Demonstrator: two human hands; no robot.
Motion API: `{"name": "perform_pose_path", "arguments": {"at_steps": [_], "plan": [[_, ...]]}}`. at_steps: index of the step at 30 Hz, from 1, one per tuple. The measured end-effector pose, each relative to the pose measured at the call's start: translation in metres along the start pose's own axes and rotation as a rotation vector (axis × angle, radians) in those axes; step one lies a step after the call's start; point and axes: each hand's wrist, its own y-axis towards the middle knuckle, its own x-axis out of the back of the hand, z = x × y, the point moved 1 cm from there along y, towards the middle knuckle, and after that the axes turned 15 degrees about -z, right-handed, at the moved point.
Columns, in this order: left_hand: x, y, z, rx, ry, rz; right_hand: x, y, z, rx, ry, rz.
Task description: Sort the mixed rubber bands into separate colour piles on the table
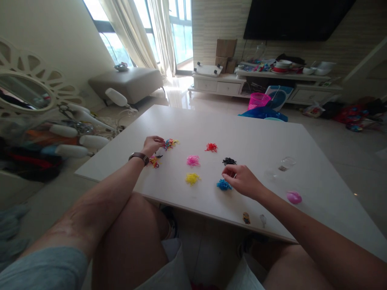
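Note:
My left hand (152, 146), with a dark watch at the wrist, has its fingertips together at the edge of a mixed-colour pile of small rubber bands (171, 143). Below that hand lies a second mixed pile (154, 162). My right hand (242, 180) is closed in a pinch over the blue bands (223, 185), just in front of the black bands (229, 160). Whatever either pinch holds is too small to make out. Between my hands are separate piles of pink bands (193, 160), yellow bands (192, 179) and red bands (211, 147).
On the white table (256, 135), a clear plastic container (286, 162) and a pink object (294, 197) sit to the right. A minion figure (246, 218) and a small clear item (263, 220) lie by the near edge. A pink basket (259, 100) stands beyond the table.

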Motion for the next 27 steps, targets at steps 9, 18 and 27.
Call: {"name": "perform_pose_path", "arguments": {"at_steps": [9, 18, 27], "plan": [[0.003, 0.0, -0.001, -0.051, 0.026, -0.004, -0.005, 0.004, 0.005, 0.011, 0.001, 0.013], [0.007, -0.001, 0.0, -0.115, 0.198, 0.085, -0.006, 0.004, 0.003, 0.024, -0.012, 0.018], [0.01, -0.002, -0.007, -0.066, 0.345, 0.087, -0.009, 0.004, 0.0, 0.037, -0.013, 0.031]]}}
